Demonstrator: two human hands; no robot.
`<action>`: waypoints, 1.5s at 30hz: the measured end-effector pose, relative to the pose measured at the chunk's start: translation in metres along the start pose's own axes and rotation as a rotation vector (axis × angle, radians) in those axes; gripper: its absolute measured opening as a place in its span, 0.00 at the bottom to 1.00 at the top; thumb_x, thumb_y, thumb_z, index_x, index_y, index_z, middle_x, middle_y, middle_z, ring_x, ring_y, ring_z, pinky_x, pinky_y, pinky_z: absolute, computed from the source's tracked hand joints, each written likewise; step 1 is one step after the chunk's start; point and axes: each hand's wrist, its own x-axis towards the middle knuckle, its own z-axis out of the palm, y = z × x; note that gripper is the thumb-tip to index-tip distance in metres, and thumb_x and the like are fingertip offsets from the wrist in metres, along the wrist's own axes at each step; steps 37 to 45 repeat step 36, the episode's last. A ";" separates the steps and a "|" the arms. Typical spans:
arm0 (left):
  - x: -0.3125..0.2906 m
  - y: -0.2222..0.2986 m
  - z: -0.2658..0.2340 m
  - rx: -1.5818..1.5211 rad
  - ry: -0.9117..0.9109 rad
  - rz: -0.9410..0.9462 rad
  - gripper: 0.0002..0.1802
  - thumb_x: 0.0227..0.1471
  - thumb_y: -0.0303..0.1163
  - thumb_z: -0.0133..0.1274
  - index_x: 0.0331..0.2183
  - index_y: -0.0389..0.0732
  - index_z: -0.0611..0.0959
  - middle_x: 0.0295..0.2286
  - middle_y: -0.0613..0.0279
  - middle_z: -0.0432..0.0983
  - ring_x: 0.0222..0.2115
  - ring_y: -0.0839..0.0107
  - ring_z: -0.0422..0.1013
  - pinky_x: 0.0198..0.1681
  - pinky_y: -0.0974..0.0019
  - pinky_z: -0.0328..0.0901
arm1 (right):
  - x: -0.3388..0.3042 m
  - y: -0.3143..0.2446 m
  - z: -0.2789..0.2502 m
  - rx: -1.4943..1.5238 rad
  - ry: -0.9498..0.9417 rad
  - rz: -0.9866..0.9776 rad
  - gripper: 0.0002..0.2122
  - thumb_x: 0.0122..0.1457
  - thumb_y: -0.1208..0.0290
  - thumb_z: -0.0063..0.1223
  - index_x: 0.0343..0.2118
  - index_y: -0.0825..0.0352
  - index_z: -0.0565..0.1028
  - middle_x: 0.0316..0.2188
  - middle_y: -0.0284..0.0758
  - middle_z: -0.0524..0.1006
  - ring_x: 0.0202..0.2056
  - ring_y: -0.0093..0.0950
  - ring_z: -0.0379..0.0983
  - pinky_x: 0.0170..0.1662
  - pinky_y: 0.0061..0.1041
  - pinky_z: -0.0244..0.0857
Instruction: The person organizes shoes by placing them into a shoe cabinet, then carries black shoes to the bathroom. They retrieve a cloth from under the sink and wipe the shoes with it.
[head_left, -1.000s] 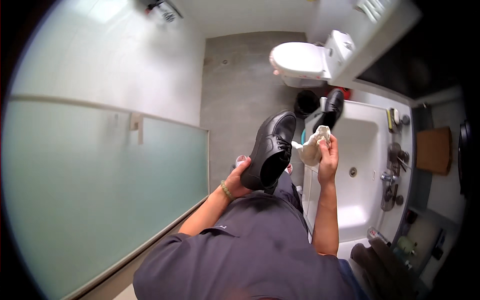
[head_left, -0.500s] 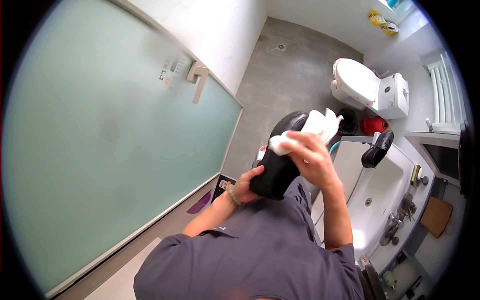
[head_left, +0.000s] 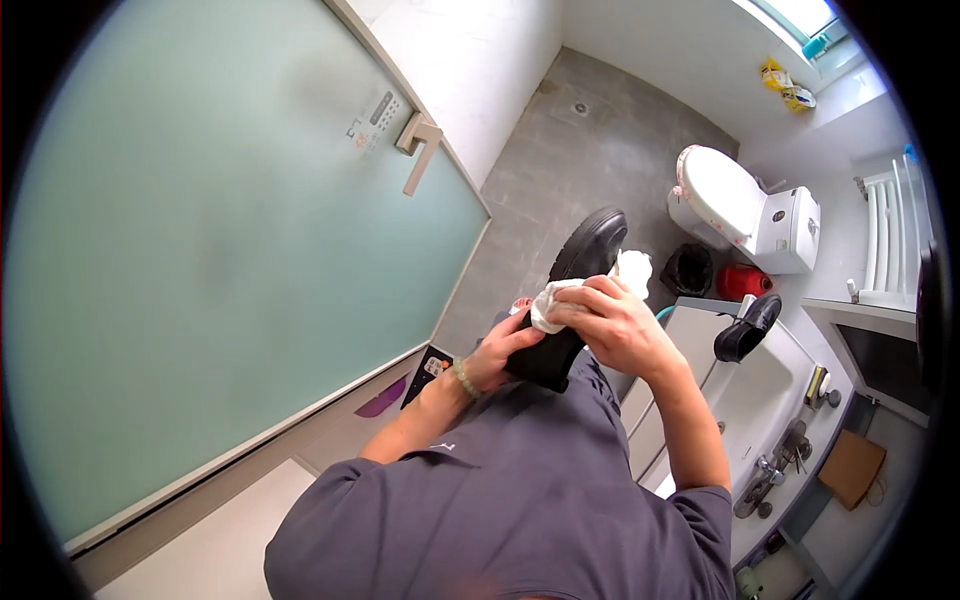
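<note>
A black shoe (head_left: 592, 243) is held in front of my body, its rounded toe and thick sole pointing away from me. My left hand (head_left: 492, 358), with a beaded bracelet on the wrist, grips the shoe near its heel end. In my right hand (head_left: 622, 328) a crumpled white cloth (head_left: 552, 306) is pressed on the upper side of the shoe, close to the left fingers. One loose end of the cloth sticks out beyond the right knuckles. The middle of the shoe is hidden behind the cloth and fingers. A second black shoe (head_left: 746, 330) rests at the sink's edge.
On the right is a white sink (head_left: 765, 395) with a metal tap (head_left: 768, 470). Beyond it stand a red container (head_left: 741, 281), a black bin (head_left: 688, 268) and a white toilet (head_left: 722, 190). A frosted glass door (head_left: 230, 270) with a metal handle (head_left: 422, 152) fills the left.
My right hand has moved the cloth down the shoe toward my left hand, uncovering more of the toe. The whole view has shifted slightly.
</note>
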 end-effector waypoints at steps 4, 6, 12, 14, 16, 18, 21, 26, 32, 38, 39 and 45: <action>0.006 -0.010 0.000 0.062 -0.008 -0.012 0.32 0.64 0.39 0.48 0.63 0.34 0.61 0.55 0.53 0.69 0.54 0.63 0.69 0.59 0.59 0.64 | -0.017 0.050 -0.011 -0.439 0.270 0.214 0.16 0.47 0.82 0.54 0.40 0.60 0.81 0.45 0.32 0.77 0.43 0.34 0.72 0.49 0.34 0.68; 0.011 -0.014 0.004 0.055 -0.027 -0.035 0.32 0.64 0.38 0.48 0.62 0.34 0.62 0.55 0.54 0.69 0.55 0.64 0.68 0.59 0.59 0.63 | -0.024 0.050 -0.013 -0.390 0.286 0.204 0.17 0.47 0.82 0.54 0.41 0.61 0.81 0.44 0.32 0.76 0.43 0.34 0.72 0.48 0.34 0.68; 0.018 -0.025 0.006 0.351 -0.019 0.156 0.31 0.63 0.39 0.50 0.61 0.33 0.65 0.54 0.55 0.70 0.54 0.67 0.68 0.59 0.60 0.62 | -0.036 -0.001 -0.018 -0.164 0.002 -0.151 0.19 0.45 0.80 0.54 0.43 0.60 0.81 0.47 0.30 0.76 0.45 0.30 0.73 0.49 0.32 0.68; 0.012 -0.015 0.025 0.286 -0.006 0.008 0.31 0.63 0.39 0.50 0.61 0.33 0.65 0.54 0.55 0.70 0.54 0.67 0.68 0.59 0.60 0.62 | -0.044 0.017 -0.026 -0.404 0.104 0.014 0.18 0.47 0.81 0.54 0.43 0.61 0.81 0.48 0.31 0.76 0.46 0.33 0.73 0.49 0.32 0.67; 0.011 -0.011 0.035 0.252 -0.028 -0.003 0.31 0.63 0.40 0.50 0.61 0.33 0.65 0.54 0.55 0.70 0.54 0.67 0.68 0.59 0.60 0.62 | -0.043 0.031 -0.044 -0.518 0.231 0.223 0.17 0.49 0.81 0.54 0.43 0.61 0.81 0.50 0.31 0.76 0.47 0.35 0.72 0.51 0.33 0.65; 0.013 -0.012 0.035 0.224 -0.063 0.024 0.31 0.64 0.41 0.49 0.61 0.34 0.64 0.55 0.55 0.69 0.54 0.66 0.68 0.59 0.60 0.62 | -0.048 0.022 -0.046 -0.482 0.294 0.176 0.18 0.49 0.81 0.54 0.43 0.61 0.81 0.50 0.31 0.76 0.48 0.34 0.72 0.52 0.33 0.65; 0.011 -0.011 0.041 0.266 -0.047 0.049 0.31 0.64 0.42 0.47 0.62 0.33 0.64 0.55 0.54 0.69 0.54 0.66 0.68 0.59 0.60 0.62 | -0.054 -0.015 -0.035 -0.367 0.167 -0.008 0.19 0.48 0.81 0.55 0.45 0.61 0.81 0.51 0.30 0.76 0.52 0.33 0.70 0.53 0.33 0.64; 0.015 -0.011 0.044 0.339 -0.067 0.012 0.32 0.63 0.40 0.50 0.61 0.32 0.64 0.55 0.55 0.69 0.54 0.66 0.68 0.59 0.60 0.63 | -0.061 0.018 -0.028 -0.475 0.219 0.100 0.20 0.49 0.80 0.54 0.47 0.61 0.80 0.52 0.29 0.76 0.50 0.32 0.71 0.53 0.32 0.64; 0.027 -0.024 0.031 0.298 -0.052 0.013 0.33 0.61 0.40 0.52 0.61 0.33 0.64 0.54 0.55 0.69 0.54 0.67 0.67 0.58 0.61 0.63 | -0.061 0.001 -0.026 -0.319 0.118 -0.055 0.17 0.47 0.79 0.55 0.43 0.63 0.82 0.50 0.28 0.76 0.48 0.32 0.72 0.50 0.32 0.65; 0.022 -0.018 0.032 0.331 -0.066 -0.078 0.37 0.61 0.40 0.52 0.64 0.35 0.59 0.58 0.56 0.65 0.58 0.67 0.63 0.63 0.62 0.58 | -0.068 0.028 -0.027 -0.393 0.203 0.115 0.22 0.45 0.79 0.57 0.46 0.56 0.82 0.54 0.28 0.75 0.52 0.33 0.70 0.52 0.33 0.66; 0.022 -0.018 0.032 0.331 -0.066 -0.078 0.37 0.61 0.40 0.52 0.64 0.35 0.59 0.58 0.56 0.65 0.58 0.67 0.63 0.63 0.62 0.58 | -0.068 0.028 -0.027 -0.393 0.203 0.115 0.22 0.45 0.79 0.57 0.46 0.56 0.82 0.54 0.28 0.75 0.52 0.33 0.70 0.52 0.33 0.66; 0.022 -0.018 0.032 0.331 -0.066 -0.078 0.37 0.61 0.40 0.52 0.64 0.35 0.59 0.58 0.56 0.65 0.58 0.67 0.63 0.63 0.62 0.58 | -0.068 0.028 -0.027 -0.393 0.203 0.115 0.22 0.45 0.79 0.57 0.46 0.56 0.82 0.54 0.28 0.75 0.52 0.33 0.70 0.52 0.33 0.66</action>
